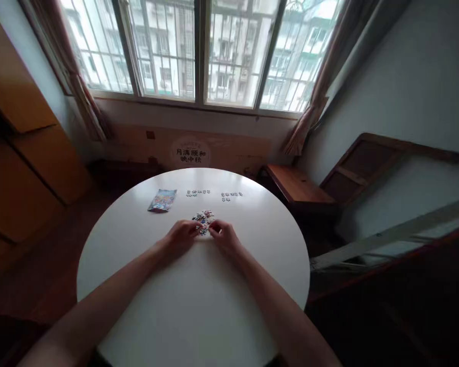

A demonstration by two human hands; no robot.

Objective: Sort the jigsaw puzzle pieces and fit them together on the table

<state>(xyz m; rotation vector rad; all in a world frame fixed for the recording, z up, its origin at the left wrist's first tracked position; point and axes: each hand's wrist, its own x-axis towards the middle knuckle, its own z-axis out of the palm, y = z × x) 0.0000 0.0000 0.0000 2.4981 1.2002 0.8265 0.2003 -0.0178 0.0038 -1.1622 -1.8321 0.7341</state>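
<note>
A loose pile of small jigsaw puzzle pieces [204, 216] lies near the middle of the round white table [191, 300]. At its left edge is my left hand [183, 231], thumb and fingertips pinched on a puzzle piece. My right hand [224, 233] faces it from the right, its thumb and forefinger also closed on a puzzle piece. Fingers and pile partly hide both pieces. Beyond the pile, puzzle pieces stand apart in two groups of short rows, a left group [194, 192] and a right group [231, 194].
A colourful printed packet [162, 200] lies on the table to the left of the pile. Past the table's right edge stands a low wooden bench [300, 183]. A large printed cardboard panel [229, 145] leans under the window. An orange-brown cabinet [46, 158] is at the left.
</note>
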